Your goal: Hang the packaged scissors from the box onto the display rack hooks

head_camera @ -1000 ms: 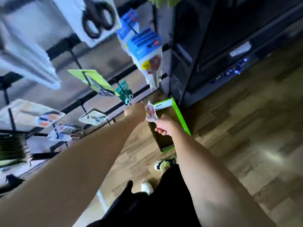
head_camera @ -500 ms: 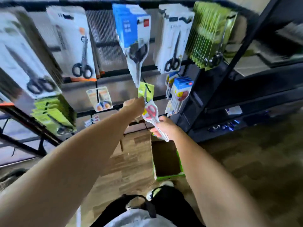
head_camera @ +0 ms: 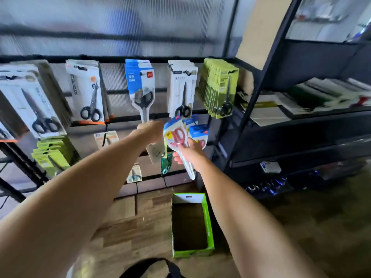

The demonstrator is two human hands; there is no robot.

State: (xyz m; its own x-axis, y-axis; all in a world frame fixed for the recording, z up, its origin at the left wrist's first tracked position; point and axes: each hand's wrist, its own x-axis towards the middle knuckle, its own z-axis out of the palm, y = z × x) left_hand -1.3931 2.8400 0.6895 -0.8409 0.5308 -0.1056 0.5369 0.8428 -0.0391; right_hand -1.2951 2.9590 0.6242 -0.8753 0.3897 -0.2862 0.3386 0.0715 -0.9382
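Before the display rack (head_camera: 140,119), your right hand (head_camera: 190,152) pinched the packaged scissors (head_camera: 177,140) upright, tip down, just right of your reaching left hand (head_camera: 151,130), whose grip I couldn't tell.

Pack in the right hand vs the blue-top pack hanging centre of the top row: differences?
The held pack has red-handled scissors; the hanging blue-top pack has dark-handled ones. The held pack is tilted in the right hand, off any hook; the hanging pack hangs straight at the front of a stack on the rack. The held pack looks smaller. Both have blue headers and clear blisters tapering downward.
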